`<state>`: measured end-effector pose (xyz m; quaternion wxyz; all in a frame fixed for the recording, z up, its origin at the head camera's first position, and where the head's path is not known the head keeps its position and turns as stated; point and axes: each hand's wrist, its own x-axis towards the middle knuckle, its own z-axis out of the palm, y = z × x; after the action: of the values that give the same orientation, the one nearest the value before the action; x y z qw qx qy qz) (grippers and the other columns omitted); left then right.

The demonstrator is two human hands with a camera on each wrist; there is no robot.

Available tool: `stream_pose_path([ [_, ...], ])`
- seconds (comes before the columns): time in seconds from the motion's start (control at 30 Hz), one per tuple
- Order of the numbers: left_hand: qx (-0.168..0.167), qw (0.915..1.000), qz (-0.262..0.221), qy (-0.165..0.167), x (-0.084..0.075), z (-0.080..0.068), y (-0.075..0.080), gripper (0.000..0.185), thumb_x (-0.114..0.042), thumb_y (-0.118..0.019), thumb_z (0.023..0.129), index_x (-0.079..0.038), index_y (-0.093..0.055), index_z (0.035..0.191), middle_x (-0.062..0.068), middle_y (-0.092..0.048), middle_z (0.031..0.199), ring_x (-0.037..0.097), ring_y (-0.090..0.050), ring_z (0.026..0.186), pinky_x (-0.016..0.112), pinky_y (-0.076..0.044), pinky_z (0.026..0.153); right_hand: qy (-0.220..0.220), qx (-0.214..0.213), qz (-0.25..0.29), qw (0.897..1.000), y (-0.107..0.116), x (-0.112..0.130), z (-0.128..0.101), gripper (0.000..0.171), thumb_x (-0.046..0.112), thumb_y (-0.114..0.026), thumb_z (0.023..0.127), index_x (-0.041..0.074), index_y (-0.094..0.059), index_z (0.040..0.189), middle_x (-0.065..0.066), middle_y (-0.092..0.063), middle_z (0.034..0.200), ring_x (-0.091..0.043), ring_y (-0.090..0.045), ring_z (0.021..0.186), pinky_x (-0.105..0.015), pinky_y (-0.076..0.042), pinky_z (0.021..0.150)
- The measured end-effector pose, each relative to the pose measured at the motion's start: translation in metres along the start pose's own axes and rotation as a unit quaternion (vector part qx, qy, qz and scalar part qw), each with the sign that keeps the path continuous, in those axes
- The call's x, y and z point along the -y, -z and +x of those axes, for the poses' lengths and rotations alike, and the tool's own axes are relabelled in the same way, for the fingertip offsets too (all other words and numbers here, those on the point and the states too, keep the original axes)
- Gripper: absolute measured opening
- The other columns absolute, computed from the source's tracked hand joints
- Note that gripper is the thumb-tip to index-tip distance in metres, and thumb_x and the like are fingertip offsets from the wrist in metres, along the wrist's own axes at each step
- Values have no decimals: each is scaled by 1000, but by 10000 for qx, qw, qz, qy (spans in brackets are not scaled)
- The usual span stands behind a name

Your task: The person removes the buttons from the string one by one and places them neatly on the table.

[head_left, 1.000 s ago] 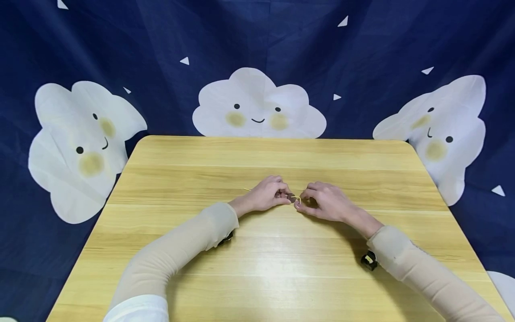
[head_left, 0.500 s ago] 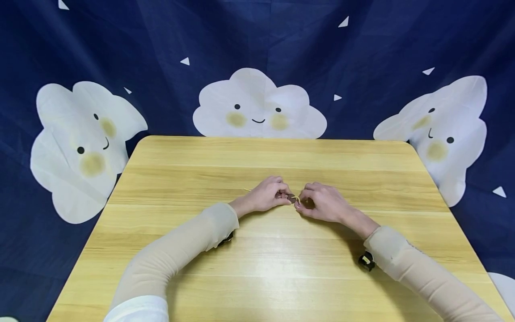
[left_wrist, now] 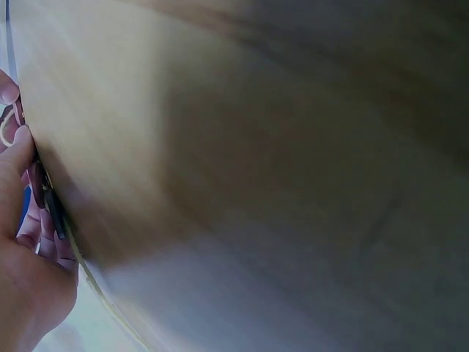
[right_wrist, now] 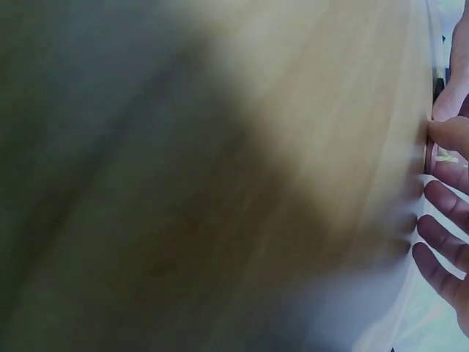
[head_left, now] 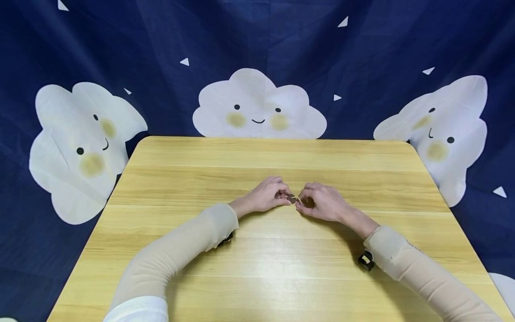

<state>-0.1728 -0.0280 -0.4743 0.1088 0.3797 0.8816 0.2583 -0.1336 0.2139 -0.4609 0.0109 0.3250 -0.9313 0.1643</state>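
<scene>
Between the hands, over the middle of the table, runs a yellow cord [head_left: 297, 197] with flat brown beads [head_left: 291, 199] on it. My left hand [head_left: 266, 195] grips several of these beads; a black flat piece [left_wrist: 55, 213] shows among its fingers in the left wrist view. The cord's tail [left_wrist: 99, 290] trails out behind that hand. Facing it, my right hand [head_left: 327, 202] pinches a thin reddish-brown bead [right_wrist: 430, 155] between thumb and forefinger, where the cord makes a small loop. The other right fingers [right_wrist: 440, 235] are spread along the tabletop.
The wooden table [head_left: 257, 264] has rounded far corners. Behind it hangs a dark blue cloth [head_left: 161, 36] printed with white clouds. Wrist cameras, such as the black one [head_left: 366, 260] on the right, sit under the sleeves.
My right wrist and forearm have shifted slightly left, and the right fingers have closed in a little on the cord loop. My left hand stays in place.
</scene>
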Motion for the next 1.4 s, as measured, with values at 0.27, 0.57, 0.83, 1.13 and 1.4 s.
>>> stream_pose_path([
  [0.27,11,10000,30,-47,0,1,1,32,-37,-77,95,-16,-75,119,3,-67,109,17,-56,99,36,-48,96,-329,397,146,9986,6,0,2,16,34,-82,85,22,-73,91,10,-64,86,-5,-54,75,-25,-48,65],
  [0.57,-1,10000,25,-49,1,0,1,32,-38,-77,96,-17,-76,120,3,-66,109,18,-55,101,36,-48,97,-179,291,10,9994,9,-4,-5,18,30,-82,79,22,-73,92,12,-66,84,-2,-56,73,-25,-49,64],
  [0.83,-9,10000,65,-63,1,0,1,32,-38,-77,96,-17,-75,120,2,-66,109,17,-55,100,35,-48,97,-37,95,-84,9999,9,-5,-7,19,26,-81,79,21,-77,96,12,-66,84,-1,-55,71,-23,-48,61],
  [1.13,-26,9999,104,-55,0,-1,0,32,-38,-76,96,-18,-75,120,2,-67,110,18,-56,102,36,-48,98,-67,-11,-12,10000,15,-5,-12,20,24,-80,78,20,-80,98,9,-68,88,-4,-55,72,-24,-48,62],
  [1.4,-34,9999,81,-66,1,-1,0,31,-39,-76,96,-18,-75,119,2,-67,110,17,-56,101,36,-48,100,-158,-160,-13,9997,24,-9,-21,19,24,-79,79,18,-80,98,8,-68,87,-6,-56,72,-23,-47,62],
])
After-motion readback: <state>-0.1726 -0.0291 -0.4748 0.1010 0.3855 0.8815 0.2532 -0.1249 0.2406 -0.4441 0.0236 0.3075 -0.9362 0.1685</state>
